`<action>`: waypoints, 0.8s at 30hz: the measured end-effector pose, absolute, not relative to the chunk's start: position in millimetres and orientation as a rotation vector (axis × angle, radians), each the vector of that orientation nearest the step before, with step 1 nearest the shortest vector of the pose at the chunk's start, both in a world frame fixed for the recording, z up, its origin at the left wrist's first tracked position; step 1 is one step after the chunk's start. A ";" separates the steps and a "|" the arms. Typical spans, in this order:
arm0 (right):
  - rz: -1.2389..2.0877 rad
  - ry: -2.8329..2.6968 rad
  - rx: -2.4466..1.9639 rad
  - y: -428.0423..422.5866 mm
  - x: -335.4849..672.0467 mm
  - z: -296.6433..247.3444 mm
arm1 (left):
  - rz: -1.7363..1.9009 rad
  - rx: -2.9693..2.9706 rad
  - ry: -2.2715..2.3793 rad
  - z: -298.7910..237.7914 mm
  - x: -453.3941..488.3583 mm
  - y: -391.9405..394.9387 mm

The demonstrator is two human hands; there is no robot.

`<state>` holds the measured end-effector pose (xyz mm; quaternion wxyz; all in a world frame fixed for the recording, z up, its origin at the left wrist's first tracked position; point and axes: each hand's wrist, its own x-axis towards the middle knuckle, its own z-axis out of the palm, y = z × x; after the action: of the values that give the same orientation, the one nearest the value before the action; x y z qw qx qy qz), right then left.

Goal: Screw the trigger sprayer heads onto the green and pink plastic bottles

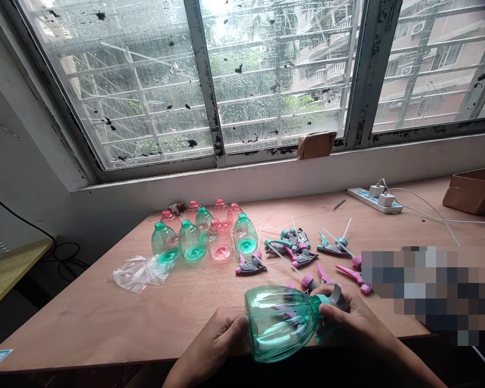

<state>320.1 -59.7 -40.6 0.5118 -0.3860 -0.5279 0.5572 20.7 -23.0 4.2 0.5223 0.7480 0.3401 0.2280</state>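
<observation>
I hold a clear green plastic spray bottle [281,323] on its side over the near edge of the wooden table [105,318]. My left hand [222,337] cups the bottle's base, fingers closed on it. My right hand [347,318] is wrapped round the grey spray head [339,296] at the bottle's neck. Just beyond my hands lie several loose pink, green and grey trigger spray heads [299,250] with thin dip tubes.
Several green and pink bottles without heads [204,234] stand in a cluster at mid-table. Clear plastic bags [139,272] lie to their left. A power strip [374,199] and a cardboard box [472,191] sit at the far right, under the window. A blurred patch covers the near right.
</observation>
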 end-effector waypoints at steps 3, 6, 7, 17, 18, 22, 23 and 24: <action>1.345 -1.263 -0.914 -59.4 320.4 -42.6 | 0.585 1.789 0.814 0.9 20.0 -20.4; 1.369 -1.258 -0.912 -59.2 320.7 -43.9 | 0.657 1.733 0.773 -1.8 18.0 -18.5; 1.378 -1.255 -0.916 -59.2 320.9 -44.1 | 0.666 1.717 0.764 -2.4 17.1 -18.4; 1.315 -1.272 -0.951 -60.5 319.8 -40.4 | 0.548 1.800 0.731 13.8 20.1 -24.6; 1.320 -1.270 -0.952 -60.5 319.3 -40.1 | 0.523 1.794 0.721 14.4 20.8 -24.7; 1.352 -1.266 -0.937 -60.1 318.8 -40.8 | 0.485 1.788 0.721 12.9 21.1 -23.2; 1.349 -1.268 -0.937 -59.9 319.0 -41.4 | 0.493 1.787 0.723 11.6 20.5 -22.4; 1.345 -1.268 -0.938 -59.7 319.3 -42.2 | 0.517 1.785 0.723 9.7 19.5 -21.4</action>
<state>319.3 -59.7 -42.2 0.5092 -0.3895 -0.5263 0.5586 19.5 -21.4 9.7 0.5429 0.7518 0.3045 0.2176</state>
